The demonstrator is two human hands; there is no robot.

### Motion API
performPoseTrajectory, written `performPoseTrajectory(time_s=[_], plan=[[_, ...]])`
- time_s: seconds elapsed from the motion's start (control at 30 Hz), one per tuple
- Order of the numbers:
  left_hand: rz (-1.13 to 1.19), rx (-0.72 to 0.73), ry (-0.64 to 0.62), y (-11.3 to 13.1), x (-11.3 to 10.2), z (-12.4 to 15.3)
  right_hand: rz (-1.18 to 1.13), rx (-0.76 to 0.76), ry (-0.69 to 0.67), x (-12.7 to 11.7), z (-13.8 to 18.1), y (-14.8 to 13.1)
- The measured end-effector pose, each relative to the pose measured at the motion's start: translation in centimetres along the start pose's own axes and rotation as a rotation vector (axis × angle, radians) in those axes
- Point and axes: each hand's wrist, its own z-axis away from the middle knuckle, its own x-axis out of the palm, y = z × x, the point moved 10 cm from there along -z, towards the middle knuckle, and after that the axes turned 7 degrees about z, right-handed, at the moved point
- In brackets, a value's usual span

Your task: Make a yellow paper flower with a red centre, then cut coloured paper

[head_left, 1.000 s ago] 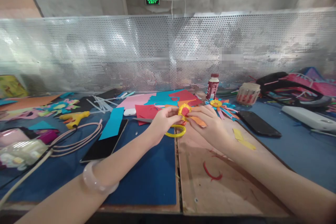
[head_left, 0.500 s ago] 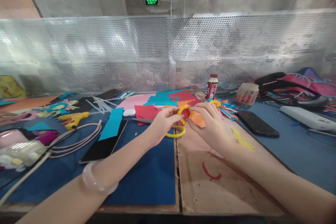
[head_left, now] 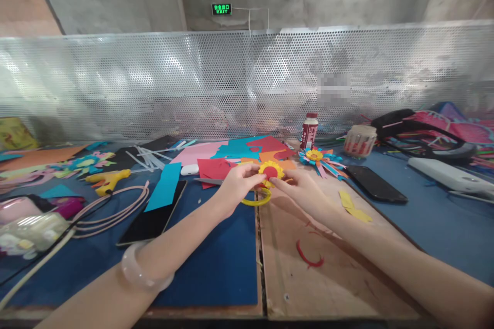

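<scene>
The left hand (head_left: 240,185) and right hand (head_left: 303,189) hold a yellow paper flower (head_left: 278,170) with a red centre between them, above the table seam (head_left: 260,247); the fingers of both are pinched on its lower edges. Yellow-handled scissors (head_left: 255,203) are just below the left hand. On the wall, a green-lit sign (head_left: 222,9) reads "安全出口" over "EXIT". The maroon bottle (head_left: 310,132) beside the rosette (head_left: 314,155) carries white lettering too small to read.
</scene>
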Motion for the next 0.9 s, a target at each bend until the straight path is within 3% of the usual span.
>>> performPoseTrajectory(time_s=[0.9], plan=[[-0.080, -0.035, 0.015, -0.2, -0.2, 0.3, -0.183, 0.061, -0.101, 1.3, -0.1, 1.3]])
